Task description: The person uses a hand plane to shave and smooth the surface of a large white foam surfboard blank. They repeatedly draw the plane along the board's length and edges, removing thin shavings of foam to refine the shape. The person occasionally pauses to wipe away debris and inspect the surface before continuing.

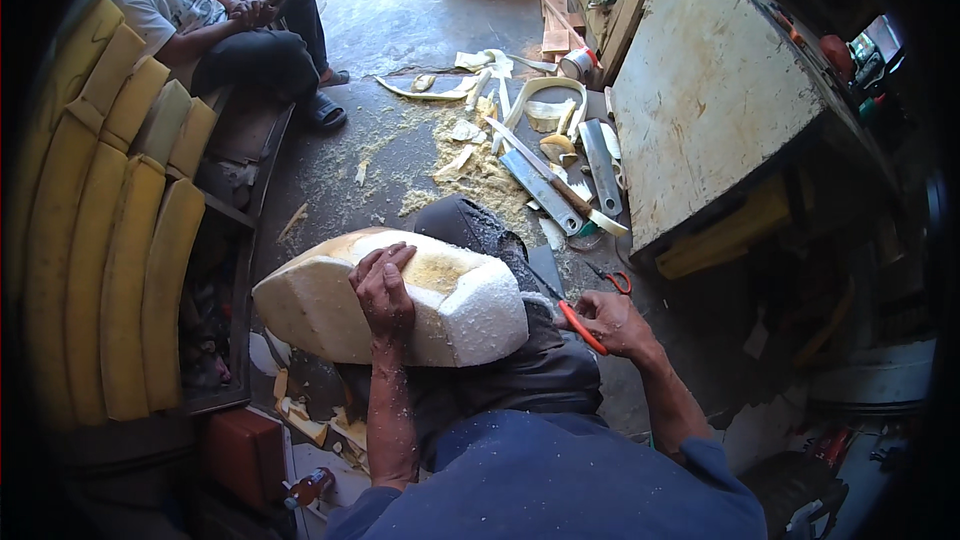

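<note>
Across my lap lies a large pale foam seat pad [485, 315], carved with a hollow on top and dusted with crumbs. My left hand [384, 292] grips it near the middle, fingers bent over the edge of the hollow. To the right of the pad, my right hand [618, 324] is closed on scissors with orange-red handles [582, 328]. Their dark blades point toward the pad's right end and are partly lost against my trousers. Just beyond that hand, another orange looped handle [622, 283] with a dark blade shows near the floor.
Foam scraps [465, 155], flat metal blades [540, 190] and a tin [577, 64] lie ahead on the floor. A worn pale panel [710, 90] stands at right. Yellow foam pads [130, 280] line the left. Another person [255, 40] sits at far left.
</note>
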The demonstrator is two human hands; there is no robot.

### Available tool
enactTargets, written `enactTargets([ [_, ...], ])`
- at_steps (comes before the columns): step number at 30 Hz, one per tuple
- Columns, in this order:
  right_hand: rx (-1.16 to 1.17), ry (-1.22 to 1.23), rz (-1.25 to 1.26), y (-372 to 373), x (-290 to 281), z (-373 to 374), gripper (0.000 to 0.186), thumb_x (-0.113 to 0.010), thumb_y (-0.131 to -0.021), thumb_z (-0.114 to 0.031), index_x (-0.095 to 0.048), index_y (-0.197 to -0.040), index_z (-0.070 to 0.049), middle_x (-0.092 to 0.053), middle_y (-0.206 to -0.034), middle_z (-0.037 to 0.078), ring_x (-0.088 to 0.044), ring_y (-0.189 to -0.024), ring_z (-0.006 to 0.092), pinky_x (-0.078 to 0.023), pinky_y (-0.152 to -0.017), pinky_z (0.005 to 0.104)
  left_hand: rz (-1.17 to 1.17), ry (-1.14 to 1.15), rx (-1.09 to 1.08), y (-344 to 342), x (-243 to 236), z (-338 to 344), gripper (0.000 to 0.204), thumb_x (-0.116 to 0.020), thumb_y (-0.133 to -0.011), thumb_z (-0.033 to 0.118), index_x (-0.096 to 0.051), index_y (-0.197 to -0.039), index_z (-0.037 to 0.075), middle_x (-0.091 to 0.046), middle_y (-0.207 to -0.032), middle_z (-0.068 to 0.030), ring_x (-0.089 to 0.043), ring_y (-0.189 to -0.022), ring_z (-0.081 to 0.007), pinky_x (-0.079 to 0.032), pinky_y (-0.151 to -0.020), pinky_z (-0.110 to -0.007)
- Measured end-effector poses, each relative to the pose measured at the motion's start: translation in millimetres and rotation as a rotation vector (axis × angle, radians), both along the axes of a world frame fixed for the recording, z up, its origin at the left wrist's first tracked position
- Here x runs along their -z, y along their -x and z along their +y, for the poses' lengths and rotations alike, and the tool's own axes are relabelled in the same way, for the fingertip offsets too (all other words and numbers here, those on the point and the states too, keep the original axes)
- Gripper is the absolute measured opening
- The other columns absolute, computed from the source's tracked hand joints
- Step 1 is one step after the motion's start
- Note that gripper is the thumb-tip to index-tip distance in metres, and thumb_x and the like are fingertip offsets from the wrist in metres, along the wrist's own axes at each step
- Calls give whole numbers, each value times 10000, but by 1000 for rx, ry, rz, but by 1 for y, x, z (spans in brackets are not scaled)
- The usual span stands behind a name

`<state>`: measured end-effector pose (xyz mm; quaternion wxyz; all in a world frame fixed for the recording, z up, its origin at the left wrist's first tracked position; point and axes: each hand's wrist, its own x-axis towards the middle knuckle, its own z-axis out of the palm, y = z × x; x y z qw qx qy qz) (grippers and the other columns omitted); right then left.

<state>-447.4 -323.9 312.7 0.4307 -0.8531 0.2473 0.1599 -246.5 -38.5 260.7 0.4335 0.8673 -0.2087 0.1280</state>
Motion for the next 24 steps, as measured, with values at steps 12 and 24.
enactTargets([
  [12,294,189,-378,-36,138,1,515,-627,-1016,-372,-623,-1342,26,-655,-1258,286,-687,-1080,404,-541,-949,443,731,452,1403,99,-74,21,549,-444,-1084,485,-786,-1128,57,-766,-1179,-126,-663,-1262,-307,-271,-1238,-575],
  [24,-142,-685,-355,-194,-35,112,691,-473,-1107,-428,-328,-1580,55,-473,-1533,286,-514,-1379,314,-385,-1159,372,535,768,-688,71,53,130,267,-560,-1048,209,-632,-1268,78,-638,-1164,-15,-610,-1017,-129,-489,-871,-298],
])
